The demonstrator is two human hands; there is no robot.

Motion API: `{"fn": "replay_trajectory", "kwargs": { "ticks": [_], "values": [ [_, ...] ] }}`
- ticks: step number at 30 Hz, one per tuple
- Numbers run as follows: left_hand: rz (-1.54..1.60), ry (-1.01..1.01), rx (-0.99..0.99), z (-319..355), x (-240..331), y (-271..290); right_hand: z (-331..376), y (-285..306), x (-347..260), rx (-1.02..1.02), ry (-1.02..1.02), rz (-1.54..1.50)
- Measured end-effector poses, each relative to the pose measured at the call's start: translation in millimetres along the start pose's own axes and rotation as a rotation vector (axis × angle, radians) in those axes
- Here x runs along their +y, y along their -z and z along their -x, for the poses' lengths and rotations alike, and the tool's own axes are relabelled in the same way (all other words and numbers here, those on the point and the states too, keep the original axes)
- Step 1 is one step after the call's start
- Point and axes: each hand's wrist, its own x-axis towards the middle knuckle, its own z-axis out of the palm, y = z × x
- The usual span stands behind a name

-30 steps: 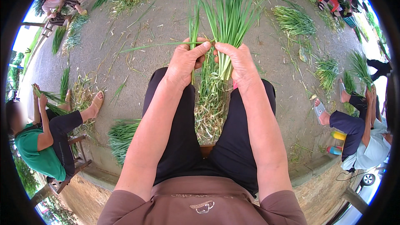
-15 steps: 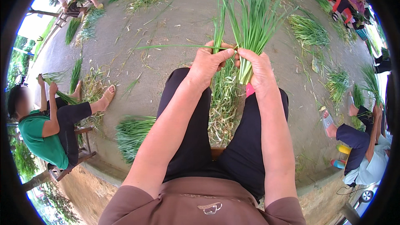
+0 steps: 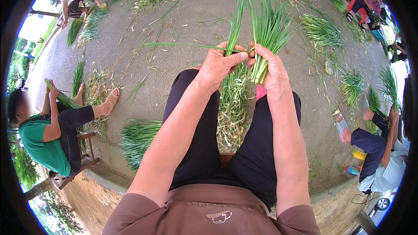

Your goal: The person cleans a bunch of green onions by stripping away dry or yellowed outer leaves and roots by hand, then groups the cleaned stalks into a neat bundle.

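My right hand [image 3: 271, 68] grips a bunch of long green chive-like stalks [image 3: 269, 28] near its pale base, leaves pointing away from me. My left hand [image 3: 217, 64] pinches a few thin stalks [image 3: 235, 26] between thumb and fingers, right beside the bunch; the fingertips of both hands touch. One loose blade [image 3: 183, 45] sticks out sideways to the left. A heap of trimmed greens and dry waste [image 3: 231, 109] lies between my knees on the concrete.
A sorted bundle of greens [image 3: 137, 137] lies by my left leg. A person in a green shirt [image 3: 41, 135] sits on a low stool at left; another seated person [image 3: 376, 148] is at right. Piles of greens [image 3: 322, 30] dot the concrete ground.
Both hands have lifted the bunch slightly up and to the right. My left hand has drawn a few stalks apart from the main bunch.
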Motion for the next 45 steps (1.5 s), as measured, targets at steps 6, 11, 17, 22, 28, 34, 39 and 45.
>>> {"fn": "replay_trajectory", "kwargs": {
  "ticks": [6, 11, 17, 22, 28, 34, 39, 45],
  "values": [
    [-0.008, 0.021, -0.02, 0.5, -0.6, 3.6, -2.0, -0.8, -2.8, 0.159, 0.086, -0.005],
    [-0.001, 0.027, -0.061, 3.8, 0.8, 9.1, -3.2, 9.5, -14.6, 0.147, 0.153, -0.019],
    [0.027, 0.039, -0.103, 11.7, 6.9, 23.3, -5.8, 31.2, -38.5, 0.209, 0.248, -0.146],
    [-0.023, 0.071, -0.107, 13.7, 9.8, 40.8, -1.9, 52.0, -61.2, 0.244, 0.325, -0.248],
    [-0.503, 0.09, -0.112, 13.9, 11.6, 43.9, 2.1, 69.5, -75.2, 0.282, 0.387, -0.214],
    [-1.037, 0.036, -0.121, 3.9, -3.4, 38.1, 0.9, 67.3, -69.9, 0.224, 0.362, -0.036],
    [-1.281, -0.107, 0.041, 2.0, -22.3, 42.8, -1.4, 51.4, -57.2, 0.212, 0.287, -0.051],
    [-1.535, 0.046, -0.078, 5.2, -23.4, 30.1, 7.8, 22.3, -43.6, 0.174, 0.265, 0.06]
  ]
}}
